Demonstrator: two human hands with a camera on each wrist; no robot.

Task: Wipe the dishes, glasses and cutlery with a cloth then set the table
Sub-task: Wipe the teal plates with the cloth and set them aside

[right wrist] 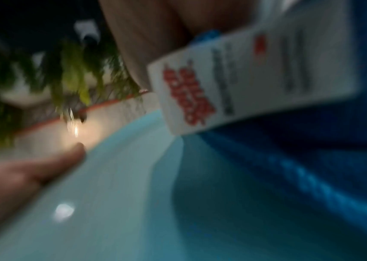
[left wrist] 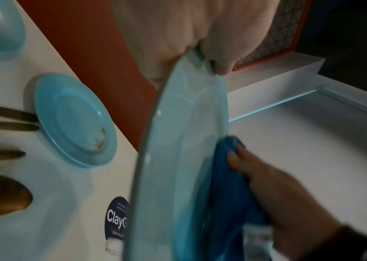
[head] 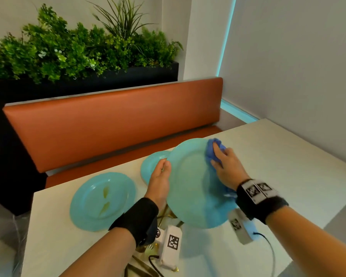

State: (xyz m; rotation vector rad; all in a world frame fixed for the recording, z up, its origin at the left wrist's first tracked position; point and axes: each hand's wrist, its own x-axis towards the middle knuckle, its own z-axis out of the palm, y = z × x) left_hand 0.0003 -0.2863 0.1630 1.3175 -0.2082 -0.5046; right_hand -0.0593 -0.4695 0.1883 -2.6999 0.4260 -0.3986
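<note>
Above the tabletop [head: 288, 166], the large turquoise plate [head: 190, 182] is held tilted, face toward the person, its left rim raised off the surface. The left hand [head: 159, 180] grips that rim, thumb on the face and fingers [left wrist: 155, 53] curled behind. The right hand [head: 226, 166] presses a bunched blue cloth [head: 213, 150] against the plate's upper right face, fingers clenched round the cloth. A stained plate [head: 102, 200] lies flat to the left; a small plate [head: 152, 164] lies flat behind the left hand. Gold cutlery [left wrist: 4, 192] rests near the front edge.
</note>
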